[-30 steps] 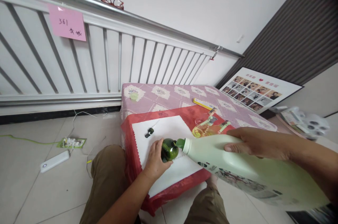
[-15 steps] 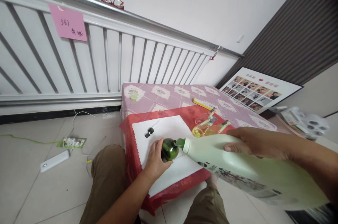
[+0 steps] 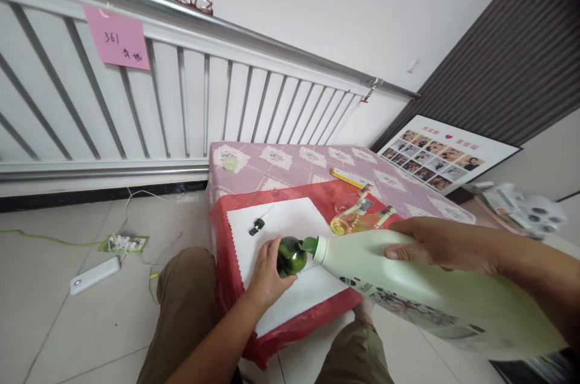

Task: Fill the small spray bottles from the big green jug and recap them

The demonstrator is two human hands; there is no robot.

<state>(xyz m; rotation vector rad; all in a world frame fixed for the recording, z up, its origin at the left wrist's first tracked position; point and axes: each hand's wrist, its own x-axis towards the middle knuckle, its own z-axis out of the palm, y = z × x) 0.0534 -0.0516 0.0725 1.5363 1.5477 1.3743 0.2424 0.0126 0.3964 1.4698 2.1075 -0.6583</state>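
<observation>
One dark green bottle (image 3: pixel 292 256) is over the white sheet (image 3: pixel 290 215) at the near end of the table, and from where I stand I cannot tell whether its base rests there; the person's left hand (image 3: pixel 267 274) is wrapped around its side, while the right hand (image 3: pixel 421 246) grasps the big pale green jug (image 3: pixel 385 272), tipped so that its green spout (image 3: pixel 310 245) meets the small bottle's neck. It looks to me like pouring, though I see no stream, and such work calls for a slow tilt, the spout lined up with that narrow mouth, a firm left grip against the jug's push, and an eye on the level, since a jug so bulky could surge and spill. A dark pump top (image 3: pixel 257 226) lies on the sheet, apart from the bottle. Beneath the sheet is a red covering (image 3: pixel 317 191), bearing a cluster of clear and yellowish spray bottles (image 3: pixel 348 224), and beyond it a lilac patterned tablecloth (image 3: pixel 290 176) with a yellow box (image 3: pixel 348 178). Around us, a white radiator (image 3: pixel 219 94) lines the wall, glasses (image 3: pixel 193 2) perched on the rail above and a pink note (image 3: pixel 116 37) hanging on it; a photo board (image 3: pixel 446 154) leans at the far right, and a power strip (image 3: pixel 127 244) lies on the tiled floor (image 3: pixel 58 336)
</observation>
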